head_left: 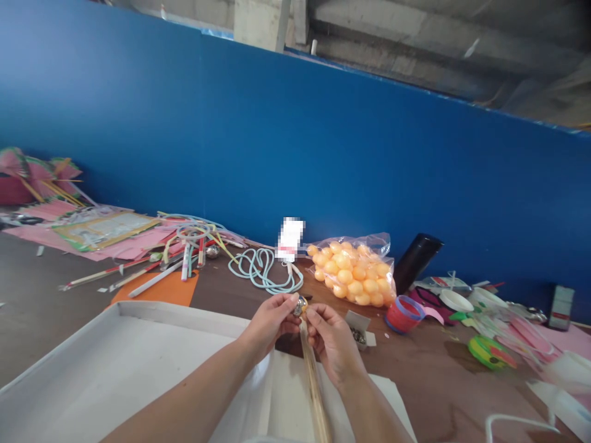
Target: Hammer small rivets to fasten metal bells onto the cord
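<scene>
Between the fingertips of my left hand [268, 323] is a shiny silver ball [300, 305], which looks like a small metal bell. My right hand [335, 344] is closed in a pinch right beside it, at the top of a long, pale golden bundle of strands [313, 384]. The bundle hangs down from my fingers toward the bottom edge, below the ball. Whether ball and bundle are joined is hidden by my fingers. Under my forearms lies a white shallow box [161, 363]. A small open carton [359, 323] of metal bits stands just right of my right hand.
Behind are coiled pale-blue cords [263, 271], a bag of orange balls [353, 271], a black cylinder [418, 261] and a red-and-blue tape roll [405, 314]. Sticks and pink paper [124, 246] clutter the left; a green tape dispenser [492, 352] lies right. A blue partition [277, 141] closes the back.
</scene>
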Tool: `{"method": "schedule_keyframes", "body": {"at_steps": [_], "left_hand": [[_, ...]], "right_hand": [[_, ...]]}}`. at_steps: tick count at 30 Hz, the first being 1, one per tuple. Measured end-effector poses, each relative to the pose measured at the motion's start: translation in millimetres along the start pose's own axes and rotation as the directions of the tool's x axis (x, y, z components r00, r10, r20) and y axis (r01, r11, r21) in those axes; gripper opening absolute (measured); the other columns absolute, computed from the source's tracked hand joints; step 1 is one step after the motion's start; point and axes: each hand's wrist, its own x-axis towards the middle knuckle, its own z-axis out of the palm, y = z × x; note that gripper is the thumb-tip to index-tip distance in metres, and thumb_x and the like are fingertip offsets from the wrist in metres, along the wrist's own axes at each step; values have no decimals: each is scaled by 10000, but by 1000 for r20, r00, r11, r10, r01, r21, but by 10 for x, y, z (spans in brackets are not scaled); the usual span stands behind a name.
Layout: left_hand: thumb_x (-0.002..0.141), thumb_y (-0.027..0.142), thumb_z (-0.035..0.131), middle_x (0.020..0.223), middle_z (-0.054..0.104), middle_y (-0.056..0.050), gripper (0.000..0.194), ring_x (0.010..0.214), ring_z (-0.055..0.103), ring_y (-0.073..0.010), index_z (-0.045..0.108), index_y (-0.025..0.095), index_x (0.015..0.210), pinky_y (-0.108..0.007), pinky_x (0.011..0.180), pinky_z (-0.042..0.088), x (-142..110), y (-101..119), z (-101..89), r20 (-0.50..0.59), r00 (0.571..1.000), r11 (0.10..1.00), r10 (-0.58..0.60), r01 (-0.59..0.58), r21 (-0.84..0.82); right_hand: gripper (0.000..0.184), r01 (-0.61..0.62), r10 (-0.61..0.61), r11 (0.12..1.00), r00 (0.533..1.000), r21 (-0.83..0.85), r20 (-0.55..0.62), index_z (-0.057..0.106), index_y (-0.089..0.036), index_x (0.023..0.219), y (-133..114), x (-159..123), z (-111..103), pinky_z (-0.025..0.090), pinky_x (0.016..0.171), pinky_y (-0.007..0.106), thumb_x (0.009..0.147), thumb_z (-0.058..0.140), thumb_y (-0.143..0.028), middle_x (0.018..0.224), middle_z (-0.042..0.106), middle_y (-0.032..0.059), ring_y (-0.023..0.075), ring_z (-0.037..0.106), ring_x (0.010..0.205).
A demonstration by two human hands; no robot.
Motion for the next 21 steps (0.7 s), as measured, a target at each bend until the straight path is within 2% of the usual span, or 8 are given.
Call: {"method": "schedule_keyframes", "body": {"at_steps": [21], "left_hand": [[688, 427, 663, 649, 589, -12, 314, 523, 557, -74, 599, 133, 780, -199, 523, 487, 1, -16, -11, 18, 1000, 1000, 11, -12, 25]], "right_hand": [[232, -5, 6, 1000, 999, -15, 33, 584, -160, 709, -11, 18, -25, 296, 412, 155, 681, 721, -345, 475, 499, -65, 43, 395, 405]]}}
